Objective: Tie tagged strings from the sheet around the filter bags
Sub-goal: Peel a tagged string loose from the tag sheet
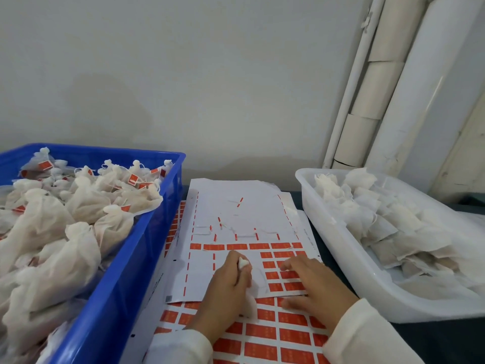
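Hemmed in between blue crate (147,258) and white tub (338,232).
Left hand (228,287) grip clamped on filter bag (242,264); right hand (315,287) fingers relaxed (flat) on tag sheet (236,211).

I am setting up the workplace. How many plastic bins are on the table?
2. The blue bin stands on the left and holds tied filter bags with red tags. The white bin stands on the right and holds untied filter bags. More may lie outside the view.

Dark table (430,337) bears blue crate (136,258), tag sheets (236,211), white tub (349,264).
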Demonstrator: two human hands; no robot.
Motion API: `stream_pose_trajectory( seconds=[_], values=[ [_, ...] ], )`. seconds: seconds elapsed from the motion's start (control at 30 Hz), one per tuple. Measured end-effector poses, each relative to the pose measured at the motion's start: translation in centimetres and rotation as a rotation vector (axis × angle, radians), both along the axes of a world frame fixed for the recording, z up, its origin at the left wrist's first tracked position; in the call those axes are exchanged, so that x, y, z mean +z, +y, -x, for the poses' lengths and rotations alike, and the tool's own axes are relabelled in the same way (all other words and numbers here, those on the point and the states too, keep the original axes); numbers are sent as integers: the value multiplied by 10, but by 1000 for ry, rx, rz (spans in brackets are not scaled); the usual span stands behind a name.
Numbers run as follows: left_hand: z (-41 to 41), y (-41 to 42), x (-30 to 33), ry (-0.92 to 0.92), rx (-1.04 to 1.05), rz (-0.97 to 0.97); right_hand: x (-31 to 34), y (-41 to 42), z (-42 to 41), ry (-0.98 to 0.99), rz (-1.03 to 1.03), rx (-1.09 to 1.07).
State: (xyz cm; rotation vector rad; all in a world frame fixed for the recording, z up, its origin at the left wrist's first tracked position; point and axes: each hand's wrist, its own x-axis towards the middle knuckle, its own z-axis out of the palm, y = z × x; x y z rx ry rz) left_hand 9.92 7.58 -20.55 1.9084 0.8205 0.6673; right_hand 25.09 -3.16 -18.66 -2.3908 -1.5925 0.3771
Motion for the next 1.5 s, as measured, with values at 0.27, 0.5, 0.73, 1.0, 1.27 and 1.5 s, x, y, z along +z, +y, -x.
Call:
stream_pose_trajectory(
  seconds=[0.27, 0.5, 0.73, 1.0, 1.27, 1.5],
  values=[
    [2, 1, -1, -73, 36, -62, -11, 2, -9, -489, -82, 332],
    [-4, -2, -8, 95, -56, -454, -10, -4, -4, -725, -420, 494],
    [-5, -3, -4, 7, 22, -756, -10, -3, 3, -738, -549, 445],
    [-3, -4, 2, -94, 13, -838, -10, 0, 7, -677, -654, 362],
    [-3, -5, 2, -141, 29, -896, -18, 4, 12, -569, -731, 263],
    [-3, -5, 1, -147, 40, -893, -14, 6, 22, 192, -628, 28]
  ],
)
